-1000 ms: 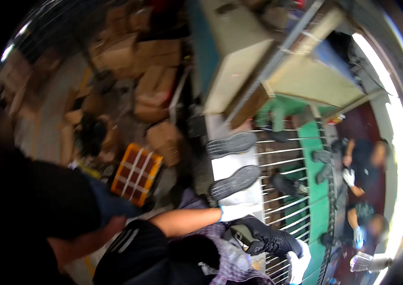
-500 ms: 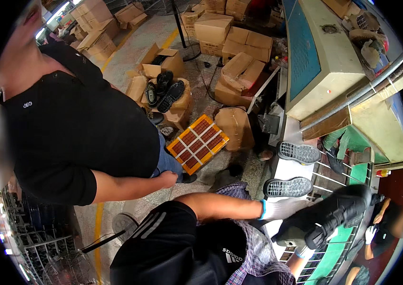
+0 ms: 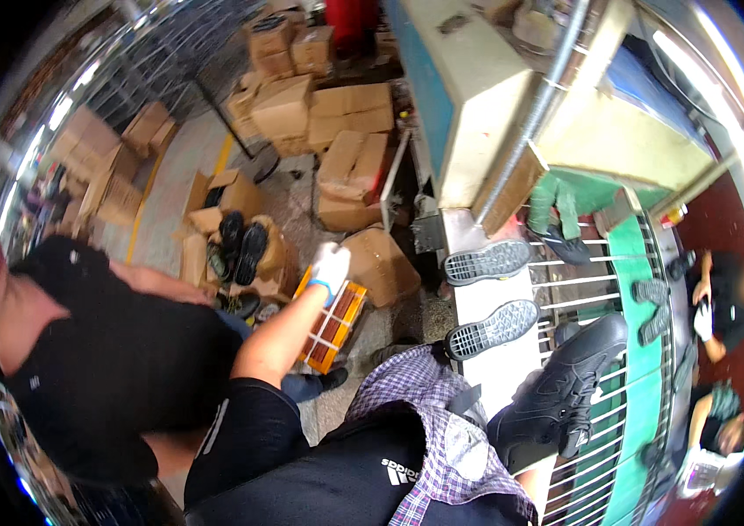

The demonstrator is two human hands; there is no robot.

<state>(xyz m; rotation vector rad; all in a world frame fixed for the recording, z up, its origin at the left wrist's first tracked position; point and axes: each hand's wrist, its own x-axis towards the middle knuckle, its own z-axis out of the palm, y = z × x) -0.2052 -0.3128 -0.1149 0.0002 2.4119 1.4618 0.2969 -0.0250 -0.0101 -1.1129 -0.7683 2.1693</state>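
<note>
Black lace-up shoe (image 3: 565, 381) tilted above white metal-bar rack (image 3: 575, 281), near two upturned grey rubber soles (image 3: 493, 330). Right hand hidden behind shoe; can't tell grip. White-gloved left hand (image 3: 331, 265) overlaps orange-brown rectangular crate (image 3: 342, 319) in view; finger closure unclear.

White lettering (image 3: 401, 465) with a slanted-bar emblem (image 3: 398, 476) is legible on the wearer's black shirt (image 3: 319, 478), near side. Two small white marks (image 3: 35, 383) on the left person's black top (image 3: 127, 351) are too small to read.
</note>
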